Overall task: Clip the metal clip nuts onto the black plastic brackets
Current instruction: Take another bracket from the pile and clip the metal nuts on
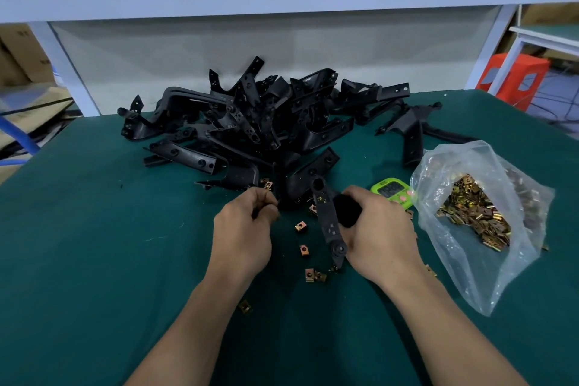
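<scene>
- Right hand (379, 238): its grip wraps a long black plastic bracket (329, 222), presenting the strip for clipping.
- Left hand (247, 229): its grip is drawn together; around what, I cannot tell.
- Brass-coloured metal clip nuts (300, 226) lie loose just beneath, handy.

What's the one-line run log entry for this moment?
right hand: grips black bracket | left hand: fingers curled, held item unclear | loose clip nuts: on green mat | bag of clip nuts: open

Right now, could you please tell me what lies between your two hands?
In the head view, the black bracket that the right hand grips, plus loose clip nuts on the green mat.
</scene>
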Tool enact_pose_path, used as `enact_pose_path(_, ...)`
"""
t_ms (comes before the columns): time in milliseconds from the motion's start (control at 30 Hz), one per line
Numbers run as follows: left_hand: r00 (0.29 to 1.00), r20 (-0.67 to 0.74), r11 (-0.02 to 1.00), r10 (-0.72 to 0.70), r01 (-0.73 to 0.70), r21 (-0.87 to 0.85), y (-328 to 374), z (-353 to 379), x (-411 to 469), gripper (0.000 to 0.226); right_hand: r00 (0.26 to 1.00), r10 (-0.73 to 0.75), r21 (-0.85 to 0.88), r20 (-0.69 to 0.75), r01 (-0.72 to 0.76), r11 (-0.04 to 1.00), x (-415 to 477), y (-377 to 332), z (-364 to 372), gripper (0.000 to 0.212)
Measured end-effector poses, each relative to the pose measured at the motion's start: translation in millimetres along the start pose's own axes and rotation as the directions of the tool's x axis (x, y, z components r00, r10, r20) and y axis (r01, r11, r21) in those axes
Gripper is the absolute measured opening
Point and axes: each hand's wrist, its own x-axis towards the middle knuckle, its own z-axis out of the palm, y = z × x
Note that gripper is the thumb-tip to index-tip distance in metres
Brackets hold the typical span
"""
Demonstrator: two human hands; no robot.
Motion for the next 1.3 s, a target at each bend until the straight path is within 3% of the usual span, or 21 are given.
enact_pose_path(367, 0.997, -0.082, 0.994, -0.012, 0.004, -0.108, 6.6, -1.4, -1.7, 0.012, 1.0, 0.007, -0.008, -0.026, -0.007, 1.0, 2.2, 3.5, 0.1, 0.024)
enact_pose_path(567, 0.998, 0.045, 0.971, 0.037, -0.025, -0.24, 9.9, 0.6, -5.8, 0.026, 0.993, 0.019, -0.18, -0.119, -0.04, 0.983, 3.9, 7.3, -1.8, 0.035)
enact_pose_path(667, 0.974, 0.227, 0.907, 0.004, 0.092, -0.412, 15.8, -1.6, -6.8, 0.019, 0.997, 0.03, -0.223, -0.07, -0.045, 0.974, 4.7, 9.2, -0.5, 0.031)
enact_pose_path(767, 0.935, 0.353, 0.847, -0.038, 0.217, -0.485, 17.6, -2.9, -8.3, 0.028, 0.999, 0.025, -0.228, -0.031, -0.032, 0.973, 4.2, 9.8, 0.5, 0.027)
enact_pose_path(1033, 0.909, 0.377, 0.758, -0.178, 0.371, -0.536, 18.9, 2.9, -8.6, 0.041, 1.0, 0.003, -0.179, -0.006, -0.004, 0.984, 3.1, 6.0, 1.9, 0.031)
enact_pose_path(1300, 0.892, 0.409, 0.721, -0.194, 0.412, -0.557, 19.8, 2.3, -7.9, 0.028, 0.997, 0.061, -0.23, 0.055, -0.047, 0.972, 0.9, 2.9, 2.7, 0.026)
